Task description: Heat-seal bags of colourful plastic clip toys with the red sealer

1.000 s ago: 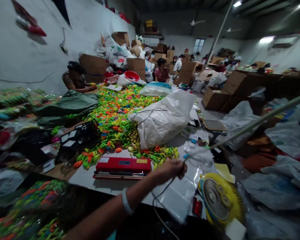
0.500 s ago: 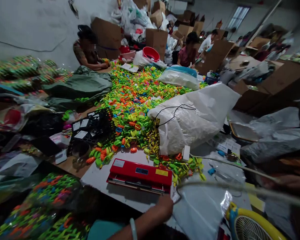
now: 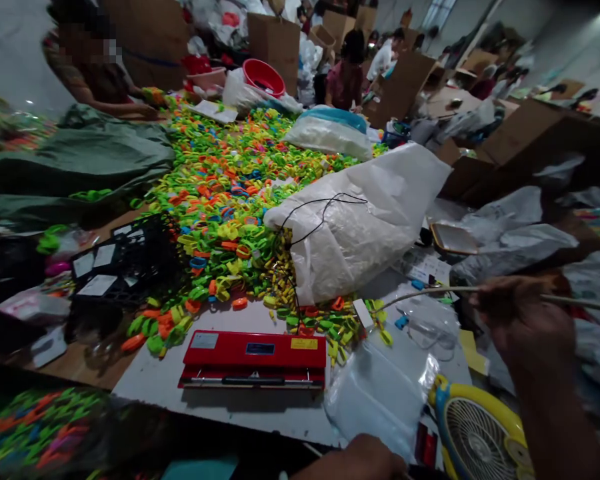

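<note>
My right hand [image 3: 523, 320] is closed around a pale cord [image 3: 430, 291], raised at the right over the table. From a small white block [image 3: 363, 313] beside the loose plastic pieces, the cord runs to this hand and on past the right edge. My left hand [image 3: 357, 459] is low at the bottom edge, partly cut off, its fingers curled; a short pale length of cord shows beside it. Beyond that hand stands a red bag sealer [image 3: 254, 360] with a black-and-silver bar along its front. A clear plastic bag [image 3: 380, 393] lies to the sealer's right.
A heap of bright plastic pieces [image 3: 220, 193] covers the table behind the sealer. A large white sack [image 3: 355, 233] rests on it. A yellow fan [image 3: 480, 427] stands at lower right, a black basket [image 3: 140, 253] at left. Two people [image 3: 343, 80] sit across the table.
The view has shifted and come closer. My right hand has come into view gripping the cord. My left hand has moved down from the sealer's right corner to the bottom edge.
</note>
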Motion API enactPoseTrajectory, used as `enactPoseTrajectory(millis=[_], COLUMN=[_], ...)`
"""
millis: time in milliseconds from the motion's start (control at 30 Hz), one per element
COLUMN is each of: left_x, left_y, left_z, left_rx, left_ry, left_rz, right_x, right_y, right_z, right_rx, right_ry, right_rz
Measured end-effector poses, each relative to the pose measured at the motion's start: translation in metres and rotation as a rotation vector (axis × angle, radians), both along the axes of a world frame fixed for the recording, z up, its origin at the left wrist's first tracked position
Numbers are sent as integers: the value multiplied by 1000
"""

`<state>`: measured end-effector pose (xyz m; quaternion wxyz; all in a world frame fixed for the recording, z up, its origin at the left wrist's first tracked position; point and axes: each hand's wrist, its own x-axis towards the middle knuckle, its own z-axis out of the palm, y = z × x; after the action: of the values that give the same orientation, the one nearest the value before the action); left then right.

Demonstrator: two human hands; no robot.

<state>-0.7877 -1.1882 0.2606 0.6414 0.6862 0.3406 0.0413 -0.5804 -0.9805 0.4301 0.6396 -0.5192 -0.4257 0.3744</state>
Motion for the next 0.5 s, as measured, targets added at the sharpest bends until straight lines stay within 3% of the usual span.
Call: enactPoseTrajectory(millis=[133, 233, 367, 500], left_x=[43, 56, 83, 139], left_y=[24, 32, 23, 29], left_z=[9, 4, -24, -59], left_rx=[78, 63, -69, -221], left_ry=[-23, 41, 161, 347], left_rz=[-28, 61, 168, 93], right_x=[32, 58, 99, 145], right_y=[37, 69, 122, 185], right_z=[-23, -46, -77, -105], right_rx=[-15, -56, -88, -151], right_ry=[116, 97, 113, 145], right_rz=[67, 120, 125, -60])
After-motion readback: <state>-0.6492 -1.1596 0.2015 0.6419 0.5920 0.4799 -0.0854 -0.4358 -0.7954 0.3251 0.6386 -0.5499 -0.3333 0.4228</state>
